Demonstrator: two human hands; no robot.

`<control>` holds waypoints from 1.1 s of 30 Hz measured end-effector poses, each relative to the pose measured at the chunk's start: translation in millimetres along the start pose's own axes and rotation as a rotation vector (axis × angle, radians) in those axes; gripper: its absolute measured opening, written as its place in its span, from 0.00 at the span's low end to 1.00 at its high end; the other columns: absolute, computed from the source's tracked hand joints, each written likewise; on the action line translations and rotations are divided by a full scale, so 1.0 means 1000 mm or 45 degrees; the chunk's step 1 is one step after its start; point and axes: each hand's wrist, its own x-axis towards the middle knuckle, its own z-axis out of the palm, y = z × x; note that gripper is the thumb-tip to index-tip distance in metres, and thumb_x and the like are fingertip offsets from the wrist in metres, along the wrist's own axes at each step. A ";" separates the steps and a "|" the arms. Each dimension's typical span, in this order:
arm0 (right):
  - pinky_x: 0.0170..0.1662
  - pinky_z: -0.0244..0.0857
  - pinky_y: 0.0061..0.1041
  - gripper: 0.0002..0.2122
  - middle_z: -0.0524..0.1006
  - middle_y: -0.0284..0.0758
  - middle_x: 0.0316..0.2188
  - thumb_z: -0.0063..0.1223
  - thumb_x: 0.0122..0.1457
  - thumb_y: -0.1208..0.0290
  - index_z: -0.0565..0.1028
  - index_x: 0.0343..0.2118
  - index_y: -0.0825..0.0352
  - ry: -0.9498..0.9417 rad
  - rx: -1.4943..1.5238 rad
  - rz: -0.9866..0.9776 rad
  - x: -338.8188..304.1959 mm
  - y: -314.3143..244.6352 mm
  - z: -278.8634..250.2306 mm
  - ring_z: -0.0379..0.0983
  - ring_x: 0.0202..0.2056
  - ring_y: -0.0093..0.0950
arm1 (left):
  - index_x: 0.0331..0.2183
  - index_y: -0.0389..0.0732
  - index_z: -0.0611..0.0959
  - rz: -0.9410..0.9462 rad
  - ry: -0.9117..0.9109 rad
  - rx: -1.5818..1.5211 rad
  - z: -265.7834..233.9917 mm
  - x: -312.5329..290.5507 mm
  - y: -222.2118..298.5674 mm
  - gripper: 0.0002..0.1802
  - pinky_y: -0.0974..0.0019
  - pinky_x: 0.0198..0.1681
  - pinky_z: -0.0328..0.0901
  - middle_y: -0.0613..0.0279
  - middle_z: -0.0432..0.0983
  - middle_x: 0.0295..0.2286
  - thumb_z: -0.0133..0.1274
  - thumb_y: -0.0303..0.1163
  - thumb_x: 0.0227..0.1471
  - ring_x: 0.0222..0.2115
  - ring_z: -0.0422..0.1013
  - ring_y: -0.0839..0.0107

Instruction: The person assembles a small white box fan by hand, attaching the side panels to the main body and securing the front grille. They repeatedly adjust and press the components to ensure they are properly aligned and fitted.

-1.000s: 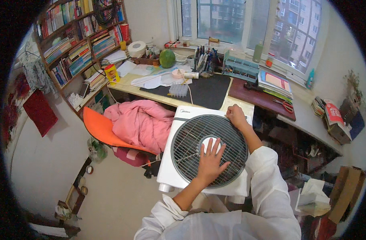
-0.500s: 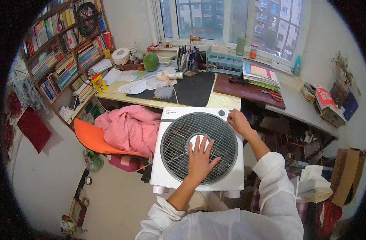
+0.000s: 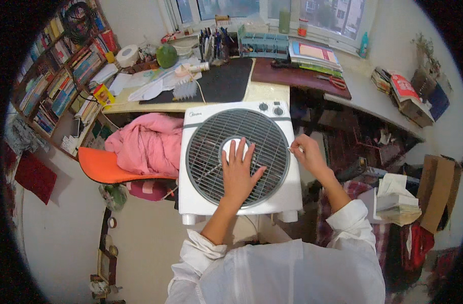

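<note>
A white box fan (image 3: 206, 152) with a round grey grille stands in front of me. My left hand (image 3: 237, 175) lies flat on the grille, fingers spread over the white hub (image 3: 226, 147). Beside the fan's right edge is my right hand (image 3: 310, 158), its thumb and fingertips pinched together. A tiny pale bit shows at those fingertips, too small to name. Two round knobs (image 3: 278, 111) sit at the fan's upper right corner, free of both hands.
Beyond the fan is a desk with a black mat (image 3: 226, 81), pens, papers and a green round fruit (image 3: 166, 55). An orange chair (image 3: 97, 164) bearing a pink jacket (image 3: 148, 144) stands left. At right are a cardboard box (image 3: 436, 190) and scissors (image 3: 335, 81).
My right hand has left the knob corner and come down along the fan's right side, uncovering the second knob. My left hand stays on the hub. The whole view has shifted.
</note>
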 end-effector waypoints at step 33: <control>0.43 0.68 0.37 0.08 0.73 0.45 0.35 0.61 0.57 0.81 0.73 0.37 0.70 0.180 0.004 -0.056 -0.079 -0.022 0.018 0.74 0.39 0.46 | 0.64 0.46 0.71 -0.021 0.018 -0.002 0.000 0.003 0.004 0.40 0.35 0.70 0.41 0.52 0.55 0.69 0.61 0.54 0.56 0.70 0.48 0.45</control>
